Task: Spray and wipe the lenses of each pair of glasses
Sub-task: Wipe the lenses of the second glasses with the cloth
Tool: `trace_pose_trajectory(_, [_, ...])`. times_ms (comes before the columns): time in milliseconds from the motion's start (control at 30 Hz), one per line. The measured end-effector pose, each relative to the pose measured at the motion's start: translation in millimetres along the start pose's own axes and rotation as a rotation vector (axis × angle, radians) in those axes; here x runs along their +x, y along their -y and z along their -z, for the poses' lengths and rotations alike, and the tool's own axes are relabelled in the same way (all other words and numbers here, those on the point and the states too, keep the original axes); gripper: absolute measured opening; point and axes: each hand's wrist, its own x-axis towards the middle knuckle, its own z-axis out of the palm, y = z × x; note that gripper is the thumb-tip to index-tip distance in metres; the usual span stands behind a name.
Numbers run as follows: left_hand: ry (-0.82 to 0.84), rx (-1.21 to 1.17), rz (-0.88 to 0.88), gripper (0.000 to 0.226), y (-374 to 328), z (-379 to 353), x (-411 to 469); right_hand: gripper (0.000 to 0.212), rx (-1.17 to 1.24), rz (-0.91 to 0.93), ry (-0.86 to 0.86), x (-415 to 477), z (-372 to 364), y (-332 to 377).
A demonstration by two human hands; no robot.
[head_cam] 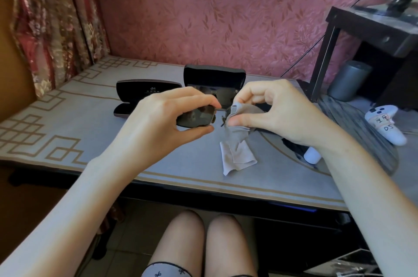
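Both arms are reaching forward from the bottom corners, bare, and coming together over the middle of the table (67,123). The left hand (162,116) is turned with its back up and its wrist bent a little. Its thumb is pressing from below and its fingers from above, pinching one dark lens of the sunglasses (195,116). The right hand (276,111) is sitting just beside it, a little higher, with the wrist raised. Its thumb and first finger are squeezing the grey cloth (239,138) around the other lens. The other fingers are curling loosely above. Two bare knees are showing below the near edge of the table.
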Motion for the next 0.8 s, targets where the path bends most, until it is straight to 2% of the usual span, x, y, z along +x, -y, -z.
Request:
trace_pose_trajectory(133, [0.012,0.005,-0.013,0.032,-0.5,-1.9,-0.5,0.012,-0.001,0.006,0.056,6.8,-2.4,7.6])
trace_pose_trajectory(200, [-0.013,-0.014,0.005,0.032,-0.5,-1.4,-0.9,0.014,0.032,0.013,0.048,10.6,-2.6,9.2])
trace_pose_trajectory(433, [-0.085,-0.084,0.120,0.032,-1.3,3.0,-3.2,0.022,0.322,0.015,-0.018,9.5,6.0,-7.6])
trace_pose_trajectory(600, [-0.087,-0.191,0.186,0.033,-3.0,2.7,-5.1,0.016,0.498,0.022,0.050,0.9,12.5,-27.0])
trace_pose_trajectory(800, [-0.072,-0.259,0.239,0.032,-3.7,1.6,-7.1,0.037,0.642,-0.031,0.123,-7.0,15.5,-32.9])
